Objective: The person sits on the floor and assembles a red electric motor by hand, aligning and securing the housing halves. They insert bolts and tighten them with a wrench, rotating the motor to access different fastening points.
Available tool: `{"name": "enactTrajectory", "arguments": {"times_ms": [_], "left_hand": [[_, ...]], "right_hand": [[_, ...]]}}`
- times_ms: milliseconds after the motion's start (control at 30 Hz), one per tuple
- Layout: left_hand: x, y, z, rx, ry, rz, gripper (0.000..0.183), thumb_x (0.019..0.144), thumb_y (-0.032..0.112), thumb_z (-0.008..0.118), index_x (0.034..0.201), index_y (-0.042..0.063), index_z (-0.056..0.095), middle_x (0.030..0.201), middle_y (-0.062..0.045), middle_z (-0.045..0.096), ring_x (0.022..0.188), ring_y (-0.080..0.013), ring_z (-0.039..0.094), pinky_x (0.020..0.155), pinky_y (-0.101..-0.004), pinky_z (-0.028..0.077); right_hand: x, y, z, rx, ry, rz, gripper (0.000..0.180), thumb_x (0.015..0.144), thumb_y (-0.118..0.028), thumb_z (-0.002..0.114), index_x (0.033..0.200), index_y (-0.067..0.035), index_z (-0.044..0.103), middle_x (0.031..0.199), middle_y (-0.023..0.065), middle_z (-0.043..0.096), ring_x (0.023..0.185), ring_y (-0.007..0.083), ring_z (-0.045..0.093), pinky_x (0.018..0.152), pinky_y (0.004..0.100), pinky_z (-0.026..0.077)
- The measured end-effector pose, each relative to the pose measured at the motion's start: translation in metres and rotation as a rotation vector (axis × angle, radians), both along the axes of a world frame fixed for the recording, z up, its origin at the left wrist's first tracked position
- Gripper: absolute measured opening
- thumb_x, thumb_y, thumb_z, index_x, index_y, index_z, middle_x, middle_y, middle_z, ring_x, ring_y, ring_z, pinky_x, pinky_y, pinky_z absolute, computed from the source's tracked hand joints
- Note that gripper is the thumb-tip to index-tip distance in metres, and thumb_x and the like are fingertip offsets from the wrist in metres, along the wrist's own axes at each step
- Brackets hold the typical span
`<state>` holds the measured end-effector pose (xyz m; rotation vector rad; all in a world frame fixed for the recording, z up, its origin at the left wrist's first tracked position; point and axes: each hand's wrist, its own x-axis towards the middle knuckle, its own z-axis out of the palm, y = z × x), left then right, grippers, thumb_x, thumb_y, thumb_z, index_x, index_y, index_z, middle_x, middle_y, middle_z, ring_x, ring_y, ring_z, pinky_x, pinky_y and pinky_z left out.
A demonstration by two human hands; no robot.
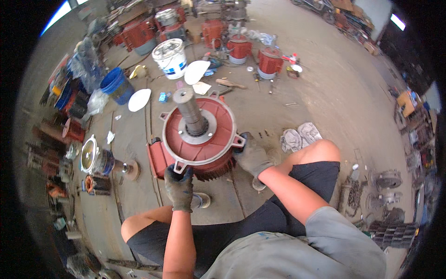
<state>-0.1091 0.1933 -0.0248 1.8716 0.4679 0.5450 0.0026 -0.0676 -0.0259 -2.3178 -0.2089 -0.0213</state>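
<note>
A red electric motor [216, 169] with cooling fins stands on the floor between my legs, its steel shaft [191, 113] pointing up. Seated on top or nearly so is a red end cover [177, 139] with a bare metal rim and several lugs; any gap beneath it is hard to make out. My left hand [179, 188], in a grey work glove with dark fingertips, grips the near lug. On the right-hand lug, my gloved right hand [252, 155] has its fingers wrapped around the edge. A red terminal box [156, 158] juts from the motor's left side.
Beyond the motor are a white bucket [170, 62], a blue bucket [116, 85], a wooden-handled tool [230, 83] and smaller red motors [270, 62]. Left lies a rotor with a metal end cover [89, 155]. A rag [299, 136] lies by my right knee.
</note>
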Motion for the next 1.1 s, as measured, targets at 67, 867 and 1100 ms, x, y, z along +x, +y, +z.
{"name": "enactTrajectory", "arguments": {"times_ms": [67,867,1100], "left_hand": [[0.001,0.000,0.002,-0.137,-0.026,-0.020,0.028,0.093,0.006,0.082,0.113,0.004,0.063,0.098,-0.003,0.071,0.087,-0.0145,0.066,0.081,-0.0313,0.055],[-0.016,0.000,0.013,-0.064,0.036,0.077,0.039,0.087,0.008,0.084,0.120,0.003,0.063,0.110,-0.003,0.068,0.098,-0.0161,0.062,0.090,-0.0312,0.052],[-0.021,-0.005,0.027,0.100,0.163,0.180,0.039,0.089,0.012,0.083,0.121,0.002,0.064,0.117,-0.005,0.069,0.105,-0.0177,0.064,0.094,-0.0326,0.051]], "right_hand": [[-0.004,0.009,0.000,0.050,-0.110,-0.056,0.049,0.088,-0.029,0.077,0.124,-0.004,0.057,0.113,0.0272,0.071,0.104,0.0474,0.070,0.088,0.0569,0.056],[0.171,-0.141,-0.250,-0.434,0.688,-0.187,0.077,0.101,-0.053,0.056,0.165,-0.014,0.039,0.163,0.0189,0.049,0.155,0.0362,0.041,0.123,0.0484,0.041],[0.196,-0.110,-0.365,-0.761,0.482,-0.071,0.065,0.105,-0.027,0.052,0.167,-0.016,0.035,0.170,0.0194,0.037,0.154,0.0348,0.043,0.120,0.0473,0.044]]}}
